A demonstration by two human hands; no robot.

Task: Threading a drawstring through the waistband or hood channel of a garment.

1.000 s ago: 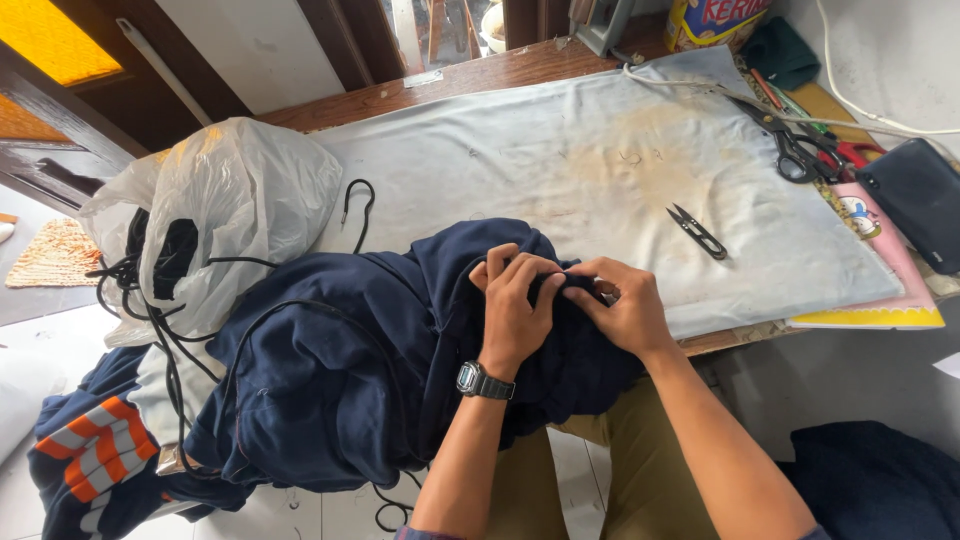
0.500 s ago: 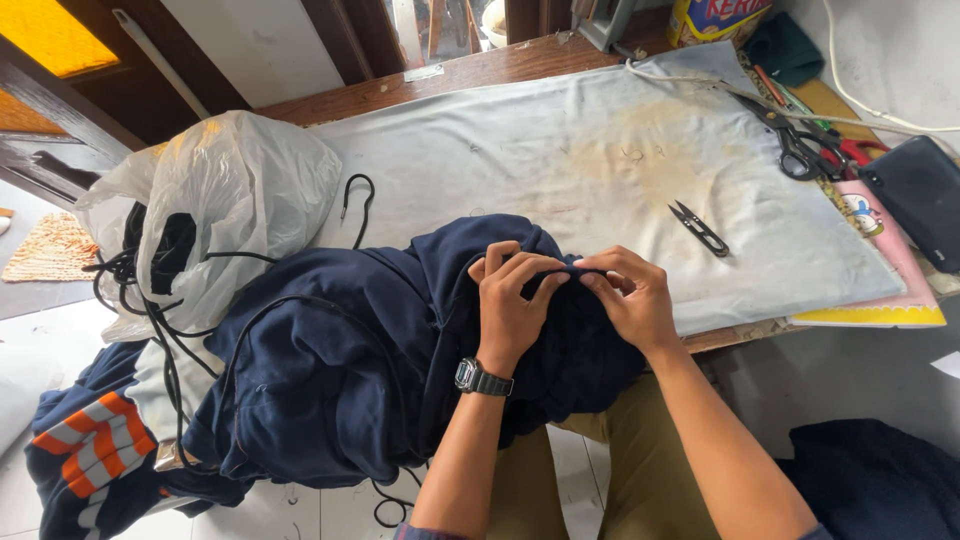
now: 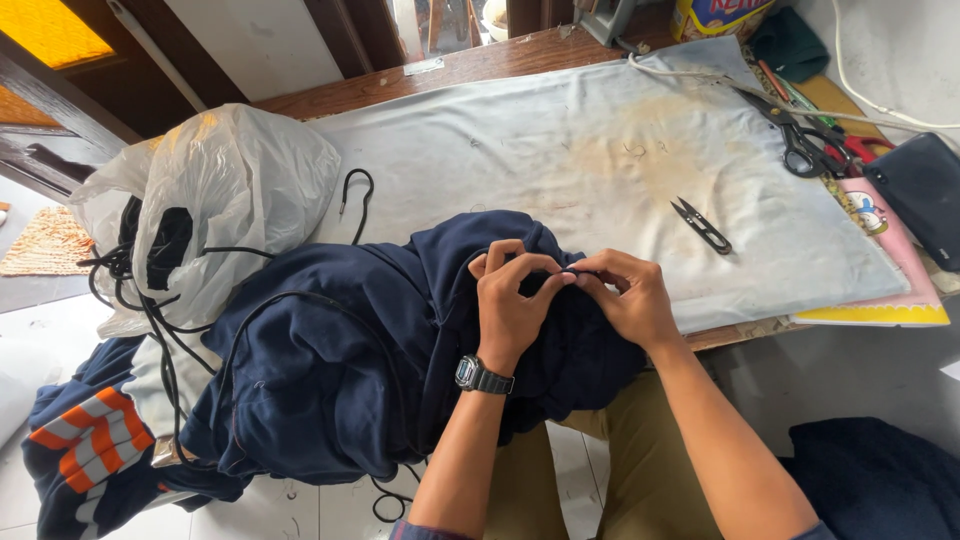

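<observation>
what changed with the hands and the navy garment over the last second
Little changed. The right hand shifted slightly toward the left hand, so both now pinch the navy garment at one spot, fingertips meeting. Both kept their grip. The thread snips, white plastic bag and large scissors stayed put.

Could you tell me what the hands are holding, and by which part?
Both the left hand and right hand pinch a fold of the navy garment between fingertips, near its upper edge.

Bare grey cloth (image 3: pixel 520 150) lies open beyond both hands, with thread snips (image 3: pixel 700 224) just right and a white plastic bag (image 3: pixel 225 190) left.
</observation>
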